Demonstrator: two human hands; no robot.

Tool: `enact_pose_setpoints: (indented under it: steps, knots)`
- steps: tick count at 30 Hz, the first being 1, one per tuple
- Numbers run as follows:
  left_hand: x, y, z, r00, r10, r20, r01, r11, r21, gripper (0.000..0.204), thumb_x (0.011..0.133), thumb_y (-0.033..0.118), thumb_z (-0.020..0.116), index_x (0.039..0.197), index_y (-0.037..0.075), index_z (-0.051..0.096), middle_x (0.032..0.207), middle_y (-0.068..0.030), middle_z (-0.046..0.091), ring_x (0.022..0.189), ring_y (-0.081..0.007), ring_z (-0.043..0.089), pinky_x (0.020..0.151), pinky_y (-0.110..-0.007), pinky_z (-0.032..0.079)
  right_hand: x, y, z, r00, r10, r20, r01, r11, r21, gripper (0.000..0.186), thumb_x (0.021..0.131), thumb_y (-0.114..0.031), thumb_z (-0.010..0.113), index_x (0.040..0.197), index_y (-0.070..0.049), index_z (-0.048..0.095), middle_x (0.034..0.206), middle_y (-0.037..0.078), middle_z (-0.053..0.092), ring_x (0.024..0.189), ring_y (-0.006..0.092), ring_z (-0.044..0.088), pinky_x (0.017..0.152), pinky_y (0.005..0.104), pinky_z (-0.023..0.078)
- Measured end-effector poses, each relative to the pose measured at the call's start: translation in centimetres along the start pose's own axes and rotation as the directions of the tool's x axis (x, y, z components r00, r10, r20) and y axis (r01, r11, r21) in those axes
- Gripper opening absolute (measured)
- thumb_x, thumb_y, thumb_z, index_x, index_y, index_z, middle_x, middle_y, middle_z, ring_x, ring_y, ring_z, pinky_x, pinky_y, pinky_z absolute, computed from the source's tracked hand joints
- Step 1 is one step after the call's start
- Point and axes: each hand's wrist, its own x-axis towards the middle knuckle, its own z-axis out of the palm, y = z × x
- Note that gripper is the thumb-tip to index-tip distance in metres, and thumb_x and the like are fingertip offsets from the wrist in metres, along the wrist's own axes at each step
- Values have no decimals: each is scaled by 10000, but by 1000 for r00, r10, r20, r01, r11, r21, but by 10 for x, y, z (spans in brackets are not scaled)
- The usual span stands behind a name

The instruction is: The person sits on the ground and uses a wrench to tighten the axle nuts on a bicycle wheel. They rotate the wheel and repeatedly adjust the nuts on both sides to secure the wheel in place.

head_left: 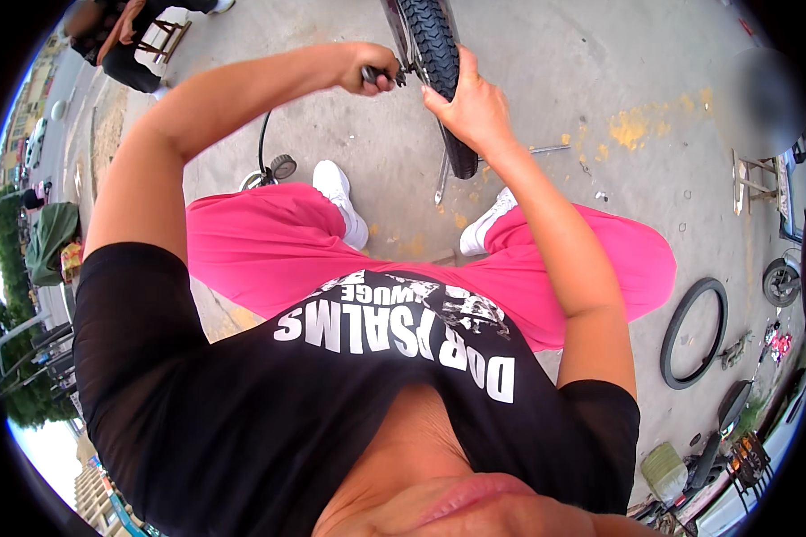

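Observation:
At the top centre a bicycle wheel with a black knobbly tyre (432, 36) stands upright in its frame. My left hand (367, 64) is closed around a black-handled tool (376, 77), its end at the wheel's hub. My right hand (470, 107) grips the tyre from the right, with my thumb pointing toward the hub. Below the wheel a metal wrench (441, 182) lies on the ground, and a metal rod (551, 148) shows to the right of the tyre.
A pump with a gauge (281, 166) and black hose is by my left knee. A seated person (125, 58) is at upper left. On the right are a loose tyre (668, 349), a wooden stand (755, 179), a small wheel (780, 285) and assorted parts. My feet flank the work.

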Motion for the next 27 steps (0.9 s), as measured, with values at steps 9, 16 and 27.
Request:
enact_pose_setpoints:
  steps: [9,16,27]
  knots:
    - [73,-122,102,942,229,-245,-313,863,-397,255,853,152,456,1004,-47,512,651,-126,549,439,-211,496,447,-376,445,0,1,-1,1000,-21,-2,21,1000,11,714,754,-404,657,1269,-46,314,795,226,638,725,415,625,651,468,505]
    - [149,-154,112,838,336,-431,-447,875,-187,206,815,151,483,877,-17,586,621,-104,560,494,-193,541,468,-332,446,1,-1,-7,999,-42,10,41,999,32,714,750,-365,666,1276,-30,320,760,229,630,704,414,621,632,464,500]
    - [297,-188,73,775,488,-401,-463,871,163,250,770,227,552,840,29,688,743,-153,660,715,-252,644,656,-347,498,4,-8,-11,995,-43,85,31,990,135,732,739,-282,687,1292,-15,288,792,222,626,717,414,622,629,453,499]
